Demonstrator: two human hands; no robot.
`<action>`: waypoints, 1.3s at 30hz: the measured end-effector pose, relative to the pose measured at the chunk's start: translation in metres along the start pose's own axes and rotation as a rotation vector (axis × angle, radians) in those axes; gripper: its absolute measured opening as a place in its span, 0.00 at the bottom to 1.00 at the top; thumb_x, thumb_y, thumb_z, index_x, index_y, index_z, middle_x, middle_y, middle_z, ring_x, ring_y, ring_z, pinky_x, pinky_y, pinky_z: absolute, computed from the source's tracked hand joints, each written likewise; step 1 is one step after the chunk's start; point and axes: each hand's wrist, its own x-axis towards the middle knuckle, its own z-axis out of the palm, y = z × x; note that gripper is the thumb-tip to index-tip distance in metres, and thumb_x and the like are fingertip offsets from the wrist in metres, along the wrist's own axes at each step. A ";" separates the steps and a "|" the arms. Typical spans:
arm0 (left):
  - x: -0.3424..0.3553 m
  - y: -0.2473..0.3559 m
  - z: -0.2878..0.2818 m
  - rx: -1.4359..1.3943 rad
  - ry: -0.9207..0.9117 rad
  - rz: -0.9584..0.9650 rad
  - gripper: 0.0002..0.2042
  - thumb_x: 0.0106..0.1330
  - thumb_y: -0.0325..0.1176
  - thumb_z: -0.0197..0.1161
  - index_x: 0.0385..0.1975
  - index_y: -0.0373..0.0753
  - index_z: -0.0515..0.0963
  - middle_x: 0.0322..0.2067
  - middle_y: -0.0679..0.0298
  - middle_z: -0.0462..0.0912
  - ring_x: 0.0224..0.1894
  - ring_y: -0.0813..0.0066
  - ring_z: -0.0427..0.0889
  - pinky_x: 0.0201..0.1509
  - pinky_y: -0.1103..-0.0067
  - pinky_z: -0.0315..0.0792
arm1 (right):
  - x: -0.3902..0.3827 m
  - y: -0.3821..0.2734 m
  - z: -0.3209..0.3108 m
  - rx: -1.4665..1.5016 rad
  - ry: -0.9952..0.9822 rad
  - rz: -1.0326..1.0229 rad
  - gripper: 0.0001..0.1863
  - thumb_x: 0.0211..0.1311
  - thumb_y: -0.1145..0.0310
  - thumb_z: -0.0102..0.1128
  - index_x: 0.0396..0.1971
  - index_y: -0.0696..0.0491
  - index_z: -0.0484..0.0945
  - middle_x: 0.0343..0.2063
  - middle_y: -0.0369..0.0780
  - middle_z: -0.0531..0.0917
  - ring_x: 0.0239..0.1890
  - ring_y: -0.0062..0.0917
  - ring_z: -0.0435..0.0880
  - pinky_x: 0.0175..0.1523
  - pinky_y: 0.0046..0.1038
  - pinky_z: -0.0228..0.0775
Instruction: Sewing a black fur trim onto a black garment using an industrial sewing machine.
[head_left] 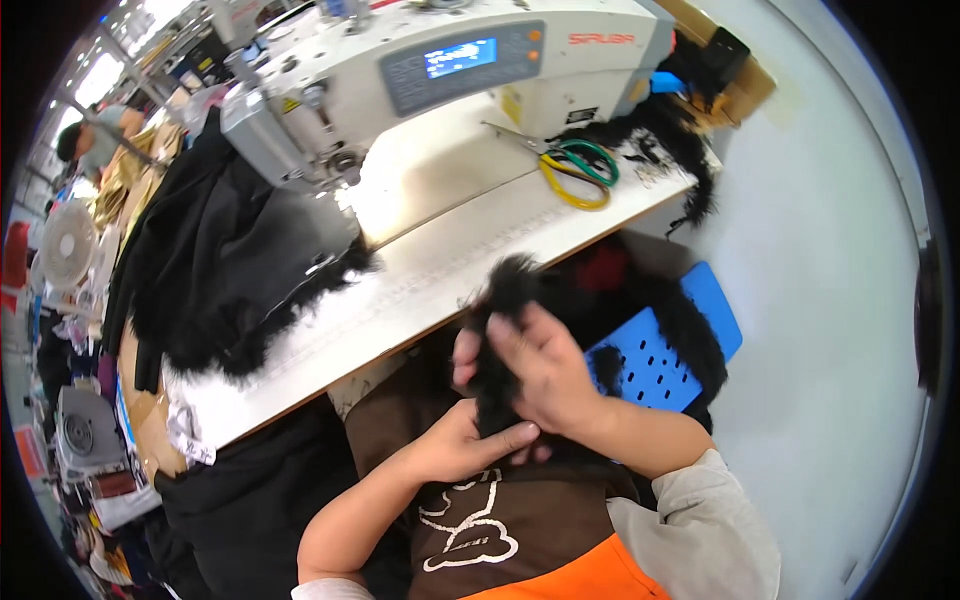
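Both my hands grip a strip of black fluffy trim (492, 385) in front of my brown apron. My left hand (462, 440) is closed round its lower part, thumb lying across it. Higher up, my right hand (545, 370) pinches the strip, and a tuft sticks out above the fingers. A black garment with a furry edge (250, 250) lies on the sewing machine table (430, 270) to the left, its edge close to the needle area. The white sewing machine (350, 75) stands behind, its small screen lit.
Scissors with green and yellow handles (580, 175) lie on the table's right part, beside black fur scraps (650, 135). A blue perforated plastic stool or basket (650, 360), partly covered with black fur, stands at my right. Black cloth (260, 500) hangs at lower left. Another person (100, 140) is far left.
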 end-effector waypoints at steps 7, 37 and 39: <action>-0.164 0.045 -0.073 0.641 0.836 -0.176 0.09 0.70 0.32 0.69 0.43 0.33 0.84 0.24 0.73 0.80 0.24 0.86 0.76 0.28 0.82 0.71 | 0.051 -0.094 -0.031 0.205 0.043 -0.336 0.12 0.84 0.56 0.51 0.49 0.48 0.74 0.24 0.29 0.63 0.23 0.17 0.60 0.28 0.25 0.55; -0.093 0.078 -0.069 0.579 0.637 -0.002 0.23 0.78 0.39 0.65 0.63 0.28 0.77 0.44 0.60 0.89 0.44 0.79 0.83 0.50 0.78 0.77 | 0.032 0.048 0.009 -0.851 -0.481 0.188 0.20 0.85 0.56 0.44 0.51 0.58 0.78 0.28 0.38 0.80 0.27 0.23 0.80 0.37 0.28 0.75; -0.039 0.062 -0.059 0.381 0.567 0.066 0.22 0.76 0.33 0.66 0.64 0.27 0.75 0.41 0.63 0.87 0.40 0.82 0.80 0.47 0.81 0.77 | 0.029 0.048 0.002 -1.065 -0.642 0.072 0.21 0.82 0.57 0.49 0.54 0.59 0.79 0.43 0.50 0.87 0.47 0.46 0.87 0.55 0.41 0.77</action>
